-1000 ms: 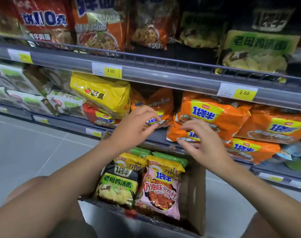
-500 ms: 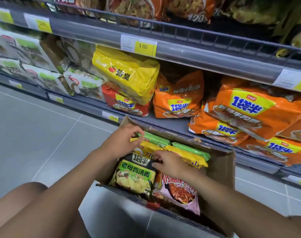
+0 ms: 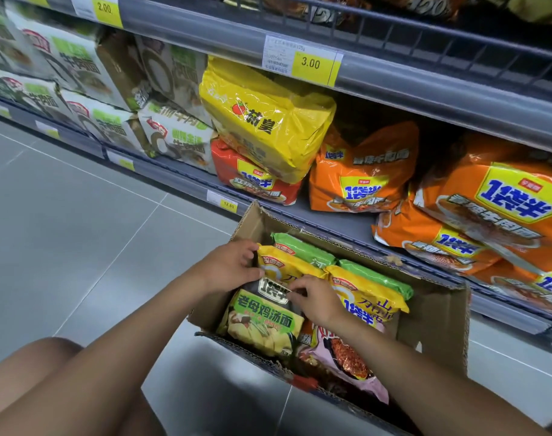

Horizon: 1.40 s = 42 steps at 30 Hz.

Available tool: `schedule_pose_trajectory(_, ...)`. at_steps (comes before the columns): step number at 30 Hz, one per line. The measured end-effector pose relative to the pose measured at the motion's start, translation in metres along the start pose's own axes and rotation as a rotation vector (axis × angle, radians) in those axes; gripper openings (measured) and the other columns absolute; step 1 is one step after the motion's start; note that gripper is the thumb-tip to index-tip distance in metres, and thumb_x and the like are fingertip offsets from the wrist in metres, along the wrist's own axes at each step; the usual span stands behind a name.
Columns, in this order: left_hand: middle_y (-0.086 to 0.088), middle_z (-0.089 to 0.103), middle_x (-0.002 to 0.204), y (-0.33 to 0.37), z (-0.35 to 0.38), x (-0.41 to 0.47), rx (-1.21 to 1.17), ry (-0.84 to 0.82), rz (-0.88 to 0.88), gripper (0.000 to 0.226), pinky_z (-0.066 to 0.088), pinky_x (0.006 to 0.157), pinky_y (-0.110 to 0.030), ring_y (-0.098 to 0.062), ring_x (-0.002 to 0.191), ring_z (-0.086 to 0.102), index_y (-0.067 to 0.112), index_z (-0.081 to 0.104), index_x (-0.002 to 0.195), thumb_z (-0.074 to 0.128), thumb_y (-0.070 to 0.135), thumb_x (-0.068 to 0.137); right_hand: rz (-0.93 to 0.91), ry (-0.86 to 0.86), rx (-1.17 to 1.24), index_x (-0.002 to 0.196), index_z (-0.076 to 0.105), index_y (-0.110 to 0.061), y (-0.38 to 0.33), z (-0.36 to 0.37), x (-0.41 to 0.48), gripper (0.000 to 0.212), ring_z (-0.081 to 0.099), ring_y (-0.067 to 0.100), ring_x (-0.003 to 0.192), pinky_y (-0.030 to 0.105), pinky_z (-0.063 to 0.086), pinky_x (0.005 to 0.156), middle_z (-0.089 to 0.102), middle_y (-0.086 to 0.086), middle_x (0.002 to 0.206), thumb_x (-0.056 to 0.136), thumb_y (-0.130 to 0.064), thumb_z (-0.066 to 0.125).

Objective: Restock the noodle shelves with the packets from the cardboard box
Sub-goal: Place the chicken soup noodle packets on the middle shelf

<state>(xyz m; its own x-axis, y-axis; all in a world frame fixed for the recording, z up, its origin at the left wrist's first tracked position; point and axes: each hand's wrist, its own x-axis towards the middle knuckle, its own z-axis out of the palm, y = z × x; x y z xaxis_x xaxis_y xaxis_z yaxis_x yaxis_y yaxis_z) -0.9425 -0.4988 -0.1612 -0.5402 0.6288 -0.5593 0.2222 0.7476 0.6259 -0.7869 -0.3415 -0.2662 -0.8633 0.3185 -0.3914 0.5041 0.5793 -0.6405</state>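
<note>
Your left hand (image 3: 230, 265) is inside the cardboard box (image 3: 438, 325) at its far left corner. Its fingers curl over the left end of a yellow packet (image 3: 287, 265), and the thumb sits at the seam between that packet and the one in front. Your right hand (image 3: 315, 302) is half closed just beside it, fingertips pinching the top edge of the black-and-green packet (image 3: 262, 322). That packet stands upright at the front left of the box, its green label and noodle-bowl photo facing you. Both hands are close together, almost touching, over that same edge. The box sits on the floor (image 3: 79, 231), its far side against the lowest shelf (image 3: 347, 221), flaps open and rim ragged. Packets stand in it in rows. A second yellow packet (image 3: 365, 294) is to the right of the first, and two green packets (image 3: 303, 248) are behind them. A pink packet (image 3: 347, 363) leans at the front right under your right forearm. On the shelf beyond, orange multipacks (image 3: 362, 171) lie stacked to the right. A yellow multipack (image 3: 268, 118) rests tilted on a red multipack (image 3: 252, 180), and white-and-green multipacks (image 3: 104, 121) fill the left. A yellow price tag (image 3: 312, 62) reading 3.00 hangs on the shelf edge above.
</note>
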Motion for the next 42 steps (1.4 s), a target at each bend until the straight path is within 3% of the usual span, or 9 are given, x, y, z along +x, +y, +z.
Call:
schedule_pose_trajectory(8,-0.002,0.045,0.151,0.0,0.002,0.009,0.044,-0.17,-0.13,0.088,0.039,0.112,-0.033,-0.021,0.14,0.043,0.02,0.035,0.149,0.082,0.036,0.076,-0.011,0.148,0.281,0.099,0.08,-0.016,0.003,-0.019,-0.01,0.012,0.063,0.005,0.091,0.016,0.046,0.082,0.069,-0.01,0.095,0.092,-0.02,0.072)
schedule_pose_trajectory(12,0.002,0.062,0.136,-0.005,-0.004,0.01,0.113,-0.185,-0.155,0.115,0.049,0.106,-0.038,-0.018,0.12,0.061,0.02,0.045,0.141,0.082,0.072,0.045,0.06,0.179,0.551,0.086,0.079,-0.03,0.0,-0.032,-0.008,0.015,0.067,-0.004,0.08,0.021,0.051,0.076,0.073,-0.013,0.088,0.09,-0.017,0.073)
schedule_pose_trajectory(15,-0.001,0.077,0.099,-0.006,-0.005,0.008,-0.024,-0.139,-0.125,0.071,0.056,0.095,-0.043,-0.017,0.095,0.073,0.016,0.06,0.117,0.086,0.048,0.059,0.149,0.125,0.732,0.081,0.08,-0.035,-0.004,-0.039,-0.007,0.019,0.072,0.013,0.086,0.038,0.06,0.081,0.078,-0.005,0.09,0.089,-0.019,0.075)
schedule_pose_trajectory(20,-0.008,0.079,0.088,0.002,-0.021,0.002,-0.262,-0.032,-0.101,0.041,0.06,0.082,-0.037,-0.019,0.083,0.076,0.012,0.058,0.111,0.082,0.02,0.079,0.265,0.193,0.965,0.109,0.071,-0.016,-0.003,-0.044,-0.004,0.019,0.067,0.018,0.109,0.039,0.062,0.078,0.072,0.004,0.117,0.102,-0.017,0.054)
schedule_pose_trajectory(25,-0.009,0.078,0.093,-0.002,-0.04,0.004,-0.404,0.125,-0.145,0.041,0.06,0.083,-0.044,-0.025,0.09,0.075,0.013,0.059,0.11,0.083,0.024,0.078,0.167,0.037,0.029,0.117,0.071,-0.023,0.01,-0.023,-0.003,0.027,0.07,0.017,0.103,0.037,0.057,0.092,0.074,-0.003,0.117,0.095,-0.021,0.057)
schedule_pose_trajectory(30,-0.01,0.077,0.095,-0.002,-0.04,0.002,-0.425,0.098,-0.172,0.041,0.06,0.084,-0.046,-0.027,0.091,0.075,0.014,0.058,0.112,0.081,0.024,0.08,0.192,-0.051,-0.526,0.114,0.062,-0.019,-0.017,-0.009,-0.007,0.031,0.069,0.03,0.097,0.032,0.047,0.067,0.072,0.006,0.106,0.089,-0.035,0.056)
schedule_pose_trajectory(33,-0.01,0.077,0.097,-0.003,-0.041,0.002,-0.433,0.095,-0.194,0.04,0.06,0.082,-0.045,-0.027,0.093,0.074,0.014,0.057,0.113,0.079,0.023,0.082,0.279,-0.111,-0.726,0.133,0.044,-0.015,-0.025,0.001,-0.008,0.051,0.063,0.031,0.109,0.045,0.039,0.096,0.07,0.007,0.111,0.093,-0.048,0.05)
schedule_pose_trajectory(35,-0.011,0.076,0.1,-0.004,-0.042,0.003,-0.445,0.095,-0.208,0.041,0.061,0.082,-0.046,-0.028,0.093,0.073,0.014,0.056,0.115,0.078,0.023,0.081,0.33,-0.16,-0.732,0.138,0.037,-0.014,-0.026,0.007,-0.006,0.061,0.06,0.031,0.114,0.05,0.029,0.104,0.071,0.007,0.111,0.093,-0.054,0.046)
schedule_pose_trajectory(42,-0.012,0.071,0.11,-0.001,-0.045,0.001,-0.512,0.098,-0.275,0.034,0.057,0.083,-0.043,-0.029,0.099,0.071,0.018,0.055,0.114,0.067,0.02,0.083,0.468,-0.009,-0.012,0.123,0.04,-0.015,-0.043,0.019,0.001,0.056,0.063,0.03,0.111,0.044,0.043,0.099,0.066,0.002,0.109,0.085,-0.048,0.065)
